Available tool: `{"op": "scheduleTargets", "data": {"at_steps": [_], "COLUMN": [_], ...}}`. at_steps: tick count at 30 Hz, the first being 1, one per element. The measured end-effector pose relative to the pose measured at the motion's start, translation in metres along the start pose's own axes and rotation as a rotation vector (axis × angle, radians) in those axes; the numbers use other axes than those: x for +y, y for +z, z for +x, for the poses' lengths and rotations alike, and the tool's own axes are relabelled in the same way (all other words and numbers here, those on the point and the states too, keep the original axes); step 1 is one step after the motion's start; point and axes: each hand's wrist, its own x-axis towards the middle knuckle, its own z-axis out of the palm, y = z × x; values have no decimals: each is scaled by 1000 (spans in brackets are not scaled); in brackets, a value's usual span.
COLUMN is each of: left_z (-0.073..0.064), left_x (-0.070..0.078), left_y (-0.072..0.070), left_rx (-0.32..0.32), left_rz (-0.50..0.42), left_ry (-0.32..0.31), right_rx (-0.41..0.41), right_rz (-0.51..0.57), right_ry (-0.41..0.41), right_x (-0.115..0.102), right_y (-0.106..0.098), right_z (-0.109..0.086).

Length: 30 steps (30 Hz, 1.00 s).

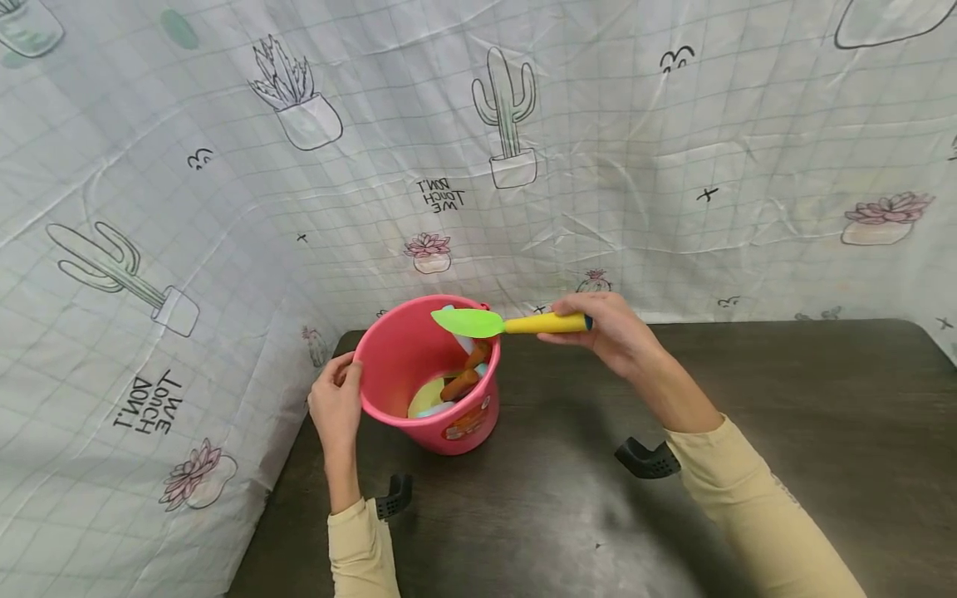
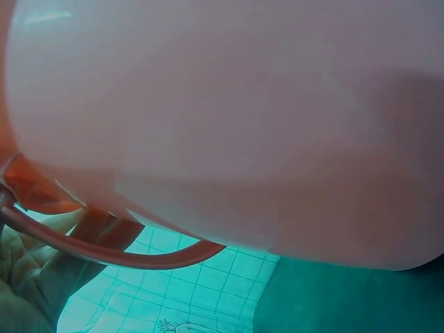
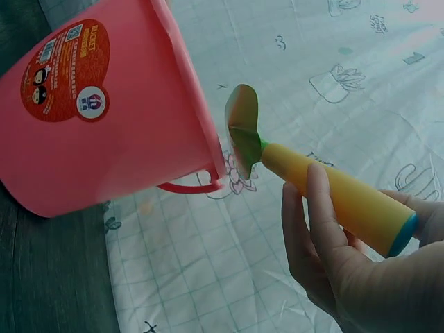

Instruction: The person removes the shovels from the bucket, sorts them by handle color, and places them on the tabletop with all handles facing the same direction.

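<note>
A pink bucket stands on the dark table, and several toy pieces lie inside it, among them an orange-brown one and a pale yellow one. My left hand grips the rim on the left side. In the left wrist view the bucket wall fills most of the picture, with its handle hanging below. With my right hand I hold a toy trowel by its yellow handle. The green blade reaches over the bucket's right rim.
Behind the table hangs a white cloth printed with cacti and a grid, and it also runs down the left side. A black bracket sits at the right wrist, another at the left.
</note>
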Motion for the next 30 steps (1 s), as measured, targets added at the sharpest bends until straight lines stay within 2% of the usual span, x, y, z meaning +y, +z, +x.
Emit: {"op": "scheduleTargets", "data": {"at_steps": [9,14,17,21,30], "left_z": [-1,-1,-1,0,-1], "left_x": [1,2,2,2,2], "left_y": [-1,0,0,0,0], "left_rx": [10,11,1,2,9], "left_rz": [15,20,16,28,33], "left_ry": [15,12,15,16,16], "right_rx": [9,-50,-111,-159,-159], "right_rz": [226,282,253,186,93], "right_ry": [95,177,204,192,158], "right_x": [-8,-8,-6,-4,3], "right_y": [-14,-23,-28,-32,-42], "right_z": [-7,-8,-8,-7,-8]}}
